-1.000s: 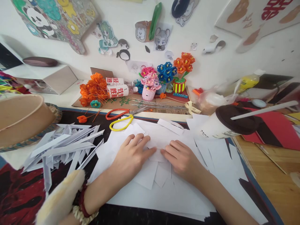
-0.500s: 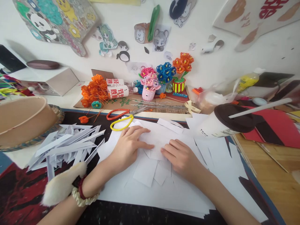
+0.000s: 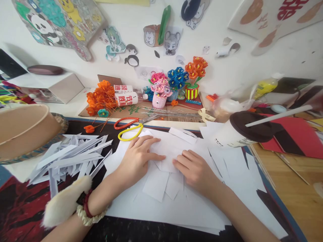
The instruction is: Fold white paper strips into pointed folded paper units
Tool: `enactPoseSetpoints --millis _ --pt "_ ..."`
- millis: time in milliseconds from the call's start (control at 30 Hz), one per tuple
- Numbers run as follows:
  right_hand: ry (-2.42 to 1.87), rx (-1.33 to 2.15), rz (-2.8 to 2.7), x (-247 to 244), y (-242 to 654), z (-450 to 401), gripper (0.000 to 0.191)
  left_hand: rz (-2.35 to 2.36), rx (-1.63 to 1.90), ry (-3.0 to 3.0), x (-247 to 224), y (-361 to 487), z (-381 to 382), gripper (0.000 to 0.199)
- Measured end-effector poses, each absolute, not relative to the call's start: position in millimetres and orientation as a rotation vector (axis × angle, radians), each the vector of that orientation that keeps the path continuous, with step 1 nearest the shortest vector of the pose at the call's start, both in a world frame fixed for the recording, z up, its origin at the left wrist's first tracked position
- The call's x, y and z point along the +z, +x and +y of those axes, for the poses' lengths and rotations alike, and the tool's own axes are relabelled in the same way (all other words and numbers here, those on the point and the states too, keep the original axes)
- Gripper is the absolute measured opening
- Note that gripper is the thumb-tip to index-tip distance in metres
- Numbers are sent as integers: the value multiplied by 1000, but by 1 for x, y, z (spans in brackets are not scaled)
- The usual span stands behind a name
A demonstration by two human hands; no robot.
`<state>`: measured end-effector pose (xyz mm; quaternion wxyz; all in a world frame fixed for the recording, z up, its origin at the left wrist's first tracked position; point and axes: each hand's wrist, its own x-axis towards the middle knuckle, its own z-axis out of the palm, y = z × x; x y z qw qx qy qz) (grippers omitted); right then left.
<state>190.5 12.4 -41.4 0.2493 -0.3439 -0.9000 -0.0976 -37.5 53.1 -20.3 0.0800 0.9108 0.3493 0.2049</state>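
Observation:
In the head view my left hand (image 3: 137,154) lies palm down on white paper, with its fingers stretched out and apart. My right hand (image 3: 190,168) is curled, fingers bent together at the edge of a small white paper piece (image 3: 165,164); its thumb is mostly hidden. Just below the hands lie loose paper rectangles (image 3: 156,185) on a stack of larger white sheets (image 3: 161,211). Beyond my left hand, scissors (image 3: 128,129) with one red and one yellow handle rest at the stack's far edge. A folded paper strip (image 3: 183,135) lies past my right hand.
A pile of folded paper strips (image 3: 73,154) sits at left, beside a tan round basket (image 3: 25,134). A lidded cup with a straw (image 3: 249,127) stands at right. Along the back are orange flowers (image 3: 101,95), a pink flower pot (image 3: 158,101) and thin wires (image 3: 171,113).
The view has shifted very slightly. Both hands and the papers keep their places.

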Motion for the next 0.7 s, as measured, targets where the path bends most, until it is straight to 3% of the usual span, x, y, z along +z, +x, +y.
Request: enactPoseSetpoints --millis 367,700 --pt "-976 -305 -2424 -41 190 11 33 880 718 2952 -12 -27 34 24" --pt "-963 -319 -2443 -40 188 11 31 924 550 3219 -14 -25 28 28"
